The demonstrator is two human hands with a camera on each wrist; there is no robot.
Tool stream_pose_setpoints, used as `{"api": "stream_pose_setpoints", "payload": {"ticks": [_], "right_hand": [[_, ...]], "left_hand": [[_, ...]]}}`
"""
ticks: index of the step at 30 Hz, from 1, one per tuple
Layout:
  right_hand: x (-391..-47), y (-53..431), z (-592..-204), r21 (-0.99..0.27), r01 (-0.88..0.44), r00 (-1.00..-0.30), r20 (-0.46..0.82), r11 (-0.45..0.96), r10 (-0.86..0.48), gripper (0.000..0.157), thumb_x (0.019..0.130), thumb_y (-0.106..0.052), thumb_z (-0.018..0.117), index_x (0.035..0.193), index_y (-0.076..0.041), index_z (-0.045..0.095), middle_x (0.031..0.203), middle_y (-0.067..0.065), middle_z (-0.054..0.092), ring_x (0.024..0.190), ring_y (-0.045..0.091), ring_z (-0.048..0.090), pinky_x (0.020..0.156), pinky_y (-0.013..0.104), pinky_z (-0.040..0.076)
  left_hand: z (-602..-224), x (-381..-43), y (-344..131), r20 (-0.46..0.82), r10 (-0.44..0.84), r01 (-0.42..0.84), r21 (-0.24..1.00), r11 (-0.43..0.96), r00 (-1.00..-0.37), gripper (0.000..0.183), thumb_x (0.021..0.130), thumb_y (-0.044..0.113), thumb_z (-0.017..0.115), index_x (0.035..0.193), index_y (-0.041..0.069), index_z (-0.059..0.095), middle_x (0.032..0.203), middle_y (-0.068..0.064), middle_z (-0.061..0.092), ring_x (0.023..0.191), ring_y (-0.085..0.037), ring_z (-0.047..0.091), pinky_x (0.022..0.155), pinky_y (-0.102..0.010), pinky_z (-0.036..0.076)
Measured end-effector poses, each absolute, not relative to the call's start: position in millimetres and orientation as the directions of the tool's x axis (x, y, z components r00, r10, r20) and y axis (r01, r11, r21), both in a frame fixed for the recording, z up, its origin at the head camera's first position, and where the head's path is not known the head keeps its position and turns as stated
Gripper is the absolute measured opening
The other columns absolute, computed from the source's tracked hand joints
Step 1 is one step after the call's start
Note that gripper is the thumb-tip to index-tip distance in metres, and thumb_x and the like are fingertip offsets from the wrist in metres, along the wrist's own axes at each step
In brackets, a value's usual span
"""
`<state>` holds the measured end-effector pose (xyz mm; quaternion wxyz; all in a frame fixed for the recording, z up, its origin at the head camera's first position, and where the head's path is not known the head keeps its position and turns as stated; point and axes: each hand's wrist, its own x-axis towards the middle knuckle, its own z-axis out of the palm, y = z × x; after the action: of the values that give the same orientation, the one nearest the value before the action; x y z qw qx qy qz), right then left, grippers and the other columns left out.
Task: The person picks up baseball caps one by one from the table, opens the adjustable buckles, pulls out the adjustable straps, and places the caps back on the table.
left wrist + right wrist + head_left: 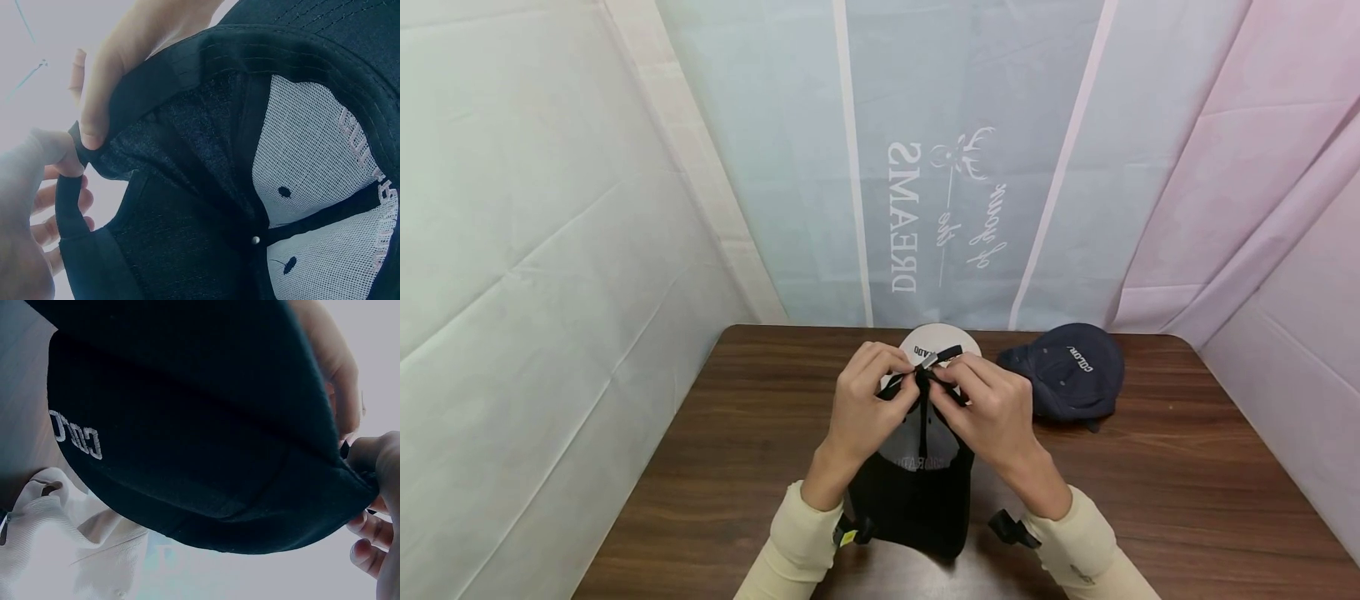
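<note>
Both hands hold a black cap (917, 512) with its inside turned up and its brim toward the person. The left hand (867, 408) pinches the back adjustment strap (953, 352) from the left side. From the other side the right hand (991, 410) pinches the same strap, thumb and forefinger close to the left hand's fingertips. A small grey piece (929, 360) shows on the strap between the hands. Pale mesh lining (312, 150) is visible inside the crown in the left wrist view. Light embroidered letters (75, 434) mark its outside in the right wrist view.
A white cap (938, 335) lies behind the hands, partly hidden by them. To the right, a navy cap (1075, 375) with light lettering rests on the dark wooden table (1195, 492). Hanging fabric (760, 167) encloses the table's back and sides.
</note>
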<state>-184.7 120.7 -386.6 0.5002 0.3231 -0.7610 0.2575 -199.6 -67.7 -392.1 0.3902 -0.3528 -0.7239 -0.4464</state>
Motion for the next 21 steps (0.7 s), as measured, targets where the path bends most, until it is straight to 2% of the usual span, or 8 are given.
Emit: {"api": "stream_pose_setpoints", "payload": {"ticks": [6,10,15,21], "right_hand": [[-185.1,120.5,-387.9,-0.070,-0.746,-0.293,0.928,0.662,-0.232,0.011,0.094,-0.018,0.073,0.087,-0.010,0.076,0.081,0.000,0.072,0.052,0.009,0.057,0.046,0.025,0.044],[-185.1,120.4,-388.1,-0.075,-0.743,-0.297,0.927,0.665,-0.228,0.007,0.091,-0.016,0.075,0.087,-0.010,0.076,0.080,-0.001,0.072,0.052,0.009,0.057,0.046,0.025,0.043],[-185.9,122.6,-387.3,-0.088,-0.736,-0.304,0.929,0.671,-0.212,0.004,0.087,-0.011,0.077,0.085,-0.010,0.074,0.078,-0.002,0.071,0.052,0.008,0.056,0.047,0.024,0.044],[-187.4,126.0,-387.0,-0.101,-0.743,-0.306,0.930,0.662,-0.202,0.005,0.088,-0.010,0.075,0.083,-0.011,0.073,0.078,-0.002,0.071,0.054,0.007,0.057,0.048,0.025,0.045]], "left_hand": [[-392.7,-199.2,-68.5,0.881,0.162,0.858,0.366,0.360,-0.444,0.018,0.086,-0.009,0.072,0.087,0.008,0.069,0.096,-0.006,0.071,0.088,-0.020,0.065,0.071,-0.033,0.056],[-392.9,-199.1,-68.6,0.882,0.157,0.857,0.368,0.361,-0.444,0.018,0.085,-0.010,0.072,0.086,0.008,0.068,0.096,-0.005,0.071,0.088,-0.020,0.064,0.072,-0.030,0.054],[-393.0,-199.9,-70.0,0.886,0.146,0.861,0.370,0.349,-0.440,0.019,0.084,-0.011,0.071,0.084,0.008,0.066,0.095,-0.005,0.070,0.085,-0.019,0.062,0.068,-0.031,0.053],[-392.8,-200.9,-73.6,0.885,0.145,0.860,0.372,0.348,-0.442,0.020,0.085,-0.012,0.070,0.085,0.008,0.066,0.094,-0.005,0.070,0.083,-0.018,0.059,0.066,-0.031,0.051]]}}
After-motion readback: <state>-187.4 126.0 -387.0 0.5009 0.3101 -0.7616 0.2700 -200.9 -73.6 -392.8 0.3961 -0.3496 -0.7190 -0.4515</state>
